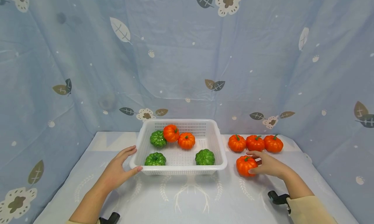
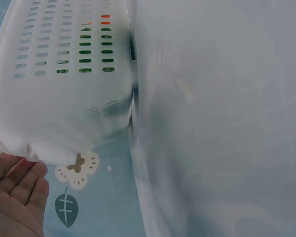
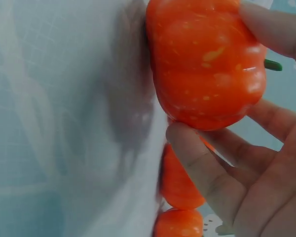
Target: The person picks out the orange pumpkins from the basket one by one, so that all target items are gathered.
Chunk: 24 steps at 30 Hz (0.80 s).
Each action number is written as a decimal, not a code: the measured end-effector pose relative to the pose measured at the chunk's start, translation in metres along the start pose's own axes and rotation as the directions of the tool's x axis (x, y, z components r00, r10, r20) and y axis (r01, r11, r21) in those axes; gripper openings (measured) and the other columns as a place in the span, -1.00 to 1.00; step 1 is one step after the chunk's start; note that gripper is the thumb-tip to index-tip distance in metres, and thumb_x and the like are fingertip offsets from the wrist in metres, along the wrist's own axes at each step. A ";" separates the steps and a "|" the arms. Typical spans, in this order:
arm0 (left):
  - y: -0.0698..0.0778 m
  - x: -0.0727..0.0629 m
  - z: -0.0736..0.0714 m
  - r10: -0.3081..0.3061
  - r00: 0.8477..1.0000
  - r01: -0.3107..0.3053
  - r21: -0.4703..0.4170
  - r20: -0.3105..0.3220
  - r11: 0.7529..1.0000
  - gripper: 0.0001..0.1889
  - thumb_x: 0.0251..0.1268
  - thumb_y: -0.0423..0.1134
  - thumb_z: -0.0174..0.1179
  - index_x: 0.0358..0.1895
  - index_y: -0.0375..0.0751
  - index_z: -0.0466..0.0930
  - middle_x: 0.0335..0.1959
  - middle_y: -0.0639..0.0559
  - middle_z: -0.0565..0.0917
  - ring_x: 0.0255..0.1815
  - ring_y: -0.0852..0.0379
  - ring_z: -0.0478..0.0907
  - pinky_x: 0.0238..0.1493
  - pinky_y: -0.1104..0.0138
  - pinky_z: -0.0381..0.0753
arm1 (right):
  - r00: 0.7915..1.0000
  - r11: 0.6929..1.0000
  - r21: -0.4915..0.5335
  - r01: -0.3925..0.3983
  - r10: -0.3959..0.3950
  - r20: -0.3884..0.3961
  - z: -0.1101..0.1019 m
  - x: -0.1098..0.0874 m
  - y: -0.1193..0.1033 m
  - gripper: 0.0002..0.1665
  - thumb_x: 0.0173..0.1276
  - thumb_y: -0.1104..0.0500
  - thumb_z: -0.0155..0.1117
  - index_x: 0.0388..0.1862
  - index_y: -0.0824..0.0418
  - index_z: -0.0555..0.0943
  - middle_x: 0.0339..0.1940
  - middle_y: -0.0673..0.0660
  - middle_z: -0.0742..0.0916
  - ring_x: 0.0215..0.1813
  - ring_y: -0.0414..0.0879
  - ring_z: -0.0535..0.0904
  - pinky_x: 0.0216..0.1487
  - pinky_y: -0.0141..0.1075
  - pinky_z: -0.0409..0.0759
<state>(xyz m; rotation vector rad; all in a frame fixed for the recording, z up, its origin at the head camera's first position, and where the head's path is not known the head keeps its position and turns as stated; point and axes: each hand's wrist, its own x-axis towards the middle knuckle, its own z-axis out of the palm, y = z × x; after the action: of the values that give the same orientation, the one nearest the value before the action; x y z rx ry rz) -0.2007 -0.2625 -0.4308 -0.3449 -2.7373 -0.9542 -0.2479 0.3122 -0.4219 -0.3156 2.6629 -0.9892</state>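
My right hand (image 1: 270, 165) has its thumb and fingers around a small orange pumpkin (image 1: 244, 166) with a green stem, to the right of the basket. In the right wrist view, the thumb and fingertips sit on opposite sides of this pumpkin (image 3: 207, 64). At the left end of a white plastic basket (image 1: 179, 168), my left hand (image 1: 117, 170) is spread, thumb by the front corner and fingertips right at the rim. The left wrist view has the left fingers (image 2: 27, 182) beside the basket's rim. Inside the basket lie two orange pumpkins (image 1: 186, 141) and three green ones (image 1: 205, 157).
Three more orange pumpkins (image 1: 255, 143) stand in a row at the table's back right, just behind the right hand. The table (image 1: 193, 201) has a pale patterned cloth. A blue patterned curtain (image 1: 175, 55) closes off the back and sides.
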 end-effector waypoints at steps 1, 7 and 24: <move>0.000 0.000 0.000 0.002 1.000 -0.002 0.000 -0.001 1.000 -0.13 0.16 0.19 0.41 0.41 -0.31 0.39 0.49 -0.07 0.32 0.46 -0.29 0.25 0.30 -0.24 0.33 | 1.000 1.000 0.003 -0.003 0.003 0.002 0.000 0.000 0.001 -0.06 0.13 0.02 0.58 0.43 0.29 0.40 0.21 0.32 0.57 0.14 0.22 0.54 0.07 0.11 0.64; 0.000 0.000 0.000 0.010 1.000 -0.010 0.004 -0.003 1.000 -0.14 0.17 0.18 0.41 0.40 -0.32 0.40 0.49 -0.08 0.33 0.45 -0.29 0.26 0.29 -0.24 0.34 | 0.999 0.998 0.057 0.017 -0.015 -0.047 0.008 0.007 0.007 -0.08 0.13 0.05 0.58 0.42 0.26 0.39 0.24 0.32 0.56 0.20 0.26 0.50 0.10 0.08 0.64; 0.003 0.000 -0.003 -0.004 1.000 0.004 -0.006 0.007 1.000 -0.14 0.18 0.19 0.39 0.42 -0.28 0.39 0.49 -0.06 0.32 0.46 -0.29 0.25 0.29 -0.25 0.33 | 0.997 0.993 0.117 -0.009 0.018 -0.073 0.016 0.019 0.014 -0.04 0.20 0.01 0.54 0.46 0.31 0.29 0.34 0.40 0.45 0.28 0.37 0.42 0.22 0.16 0.54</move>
<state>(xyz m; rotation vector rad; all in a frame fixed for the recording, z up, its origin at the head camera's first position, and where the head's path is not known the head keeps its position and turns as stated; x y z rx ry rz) -0.1998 -0.2622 -0.4272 -0.3443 -2.7433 -0.9639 -0.2621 0.3069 -0.4465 -0.2396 2.6544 -1.1683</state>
